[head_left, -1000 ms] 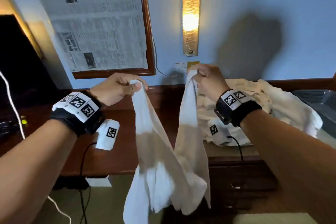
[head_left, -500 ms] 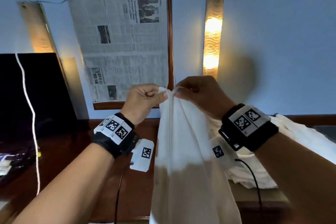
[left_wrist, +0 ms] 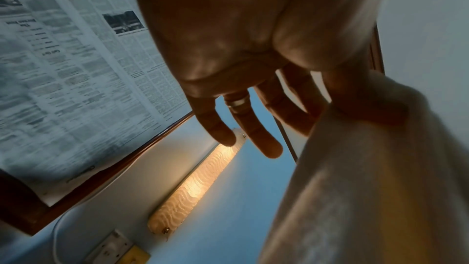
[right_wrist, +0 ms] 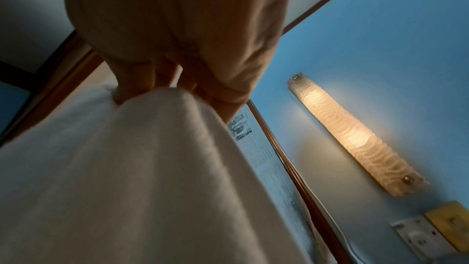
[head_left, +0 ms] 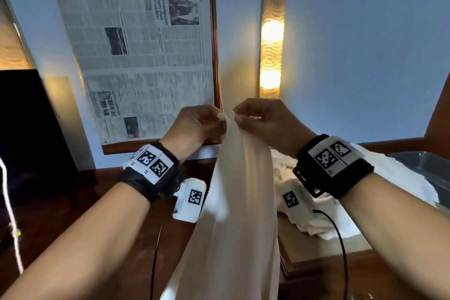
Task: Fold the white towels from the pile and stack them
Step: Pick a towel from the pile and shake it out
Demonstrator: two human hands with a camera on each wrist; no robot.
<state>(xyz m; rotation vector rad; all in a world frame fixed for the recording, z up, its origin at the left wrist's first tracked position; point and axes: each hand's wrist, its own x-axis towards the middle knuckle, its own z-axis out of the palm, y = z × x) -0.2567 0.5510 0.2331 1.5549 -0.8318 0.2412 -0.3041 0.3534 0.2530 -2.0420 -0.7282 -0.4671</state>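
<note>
A white towel [head_left: 241, 202] hangs lengthwise in front of me, doubled over, its two top corners brought together. My left hand [head_left: 197, 126] pinches one corner and my right hand [head_left: 265, 122] pinches the other, the two hands touching at chest height. In the left wrist view the thumb and forefinger hold the towel [left_wrist: 368, 168] while the other fingers [left_wrist: 264, 138] stay straight. The right wrist view shows fingers gripping the towel [right_wrist: 132, 168] at its top. The pile of white towels [head_left: 389, 178] lies on the desk at the right, behind my right wrist.
A dark wooden desk [head_left: 73, 202] runs under my arms. On the blue wall hang a framed newspaper [head_left: 136, 51] and a lit wall lamp [head_left: 271, 41]. A dark screen [head_left: 29, 129] stands at left, a grey bin [head_left: 428, 168] at far right.
My hands came together from about a towel's width apart, joining the two top corners. Both rose, and the towel now hangs doubled in one narrow strip.
</note>
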